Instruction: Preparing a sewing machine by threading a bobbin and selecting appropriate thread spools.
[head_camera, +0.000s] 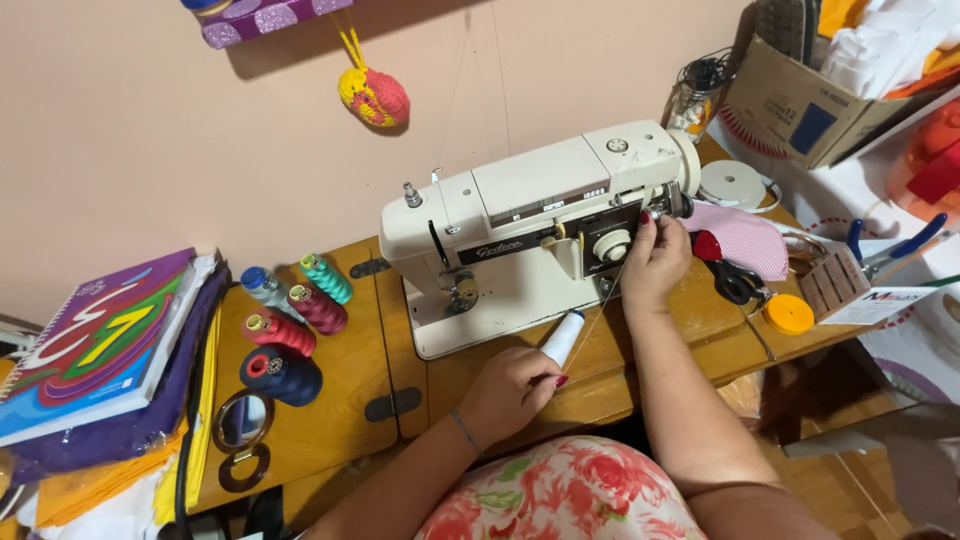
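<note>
A cream sewing machine stands on a wooden table. My left hand grips a white thread spool at the table's front, next to the machine's base. A thin thread runs up from the spool toward my right hand. That hand rests against the machine's right end, fingertips at the small bobbin winder beside the dial; whether it pinches the thread cannot be told.
Several coloured thread cones lie left of the machine, with a small round mirror and a stack of notebooks. To the right are black-handled scissors, striped pink fabric, an orange disc, a white tape roll and a cardboard box.
</note>
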